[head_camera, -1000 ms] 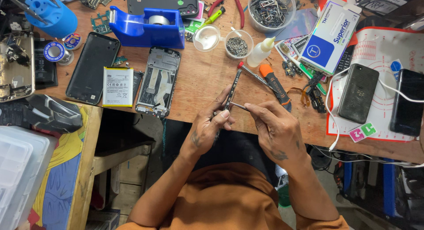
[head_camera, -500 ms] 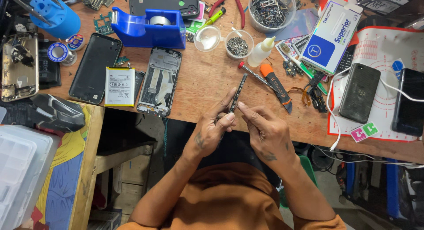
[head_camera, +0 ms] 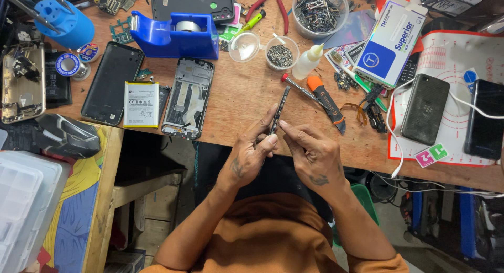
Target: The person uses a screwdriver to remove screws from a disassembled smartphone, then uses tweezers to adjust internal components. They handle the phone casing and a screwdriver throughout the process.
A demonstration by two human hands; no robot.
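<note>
Your left hand and right hand both pinching a thin dark strip, small cup of screws, tub of metal parts beyond

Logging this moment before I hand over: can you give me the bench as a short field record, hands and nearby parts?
left hand: pinches the lower end of a narrow dark circuit board strip
right hand: fingertips touch the strip's lower end
strip pose: held edge-on, over the wooden workbench
nearest tool: orange-handled screwdriver, lying on the bench, untouched
left of hands: bare phone frame, phone battery
behind: blue tape dispenser
</note>
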